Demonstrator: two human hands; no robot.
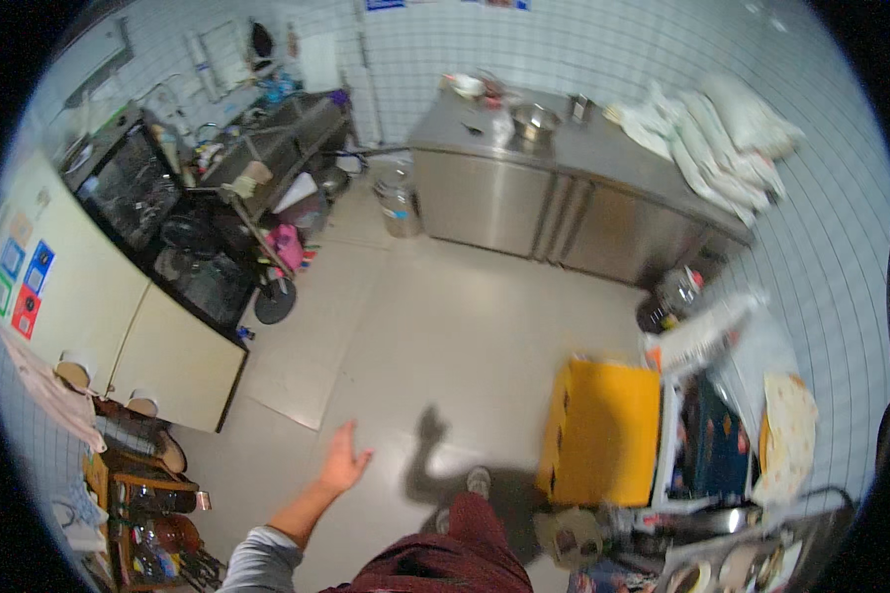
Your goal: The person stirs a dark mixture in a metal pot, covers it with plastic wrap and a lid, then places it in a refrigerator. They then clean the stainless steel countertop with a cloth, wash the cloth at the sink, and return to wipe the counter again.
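Note:
My left hand (pixel 345 461) hangs over the tiled floor (pixel 415 319) with its thumb apart from the fingers. Nothing shows in it, and it touches nothing. My right hand is out of view. Below me are my dark red trousers and a light shoe (pixel 478 482). Across the floor stands a stainless-steel counter (pixel 482 193) with cabinet doors. A steel bowl (pixel 535 122) rests on its top, left of several stacked white sacks (pixel 727 141). The yellow box (pixel 608 434) sits to my right, partly in shadow.
Left stand a cream cabinet (pixel 178 356), a black glass-doored appliance (pixel 130 181) and a steel sink unit (pixel 297 141). A lidded container (pixel 397 200) is on the floor beside the counter. A wooden rack (pixel 152 489) holds bottles at lower left. A clear jug (pixel 681 289) stands right.

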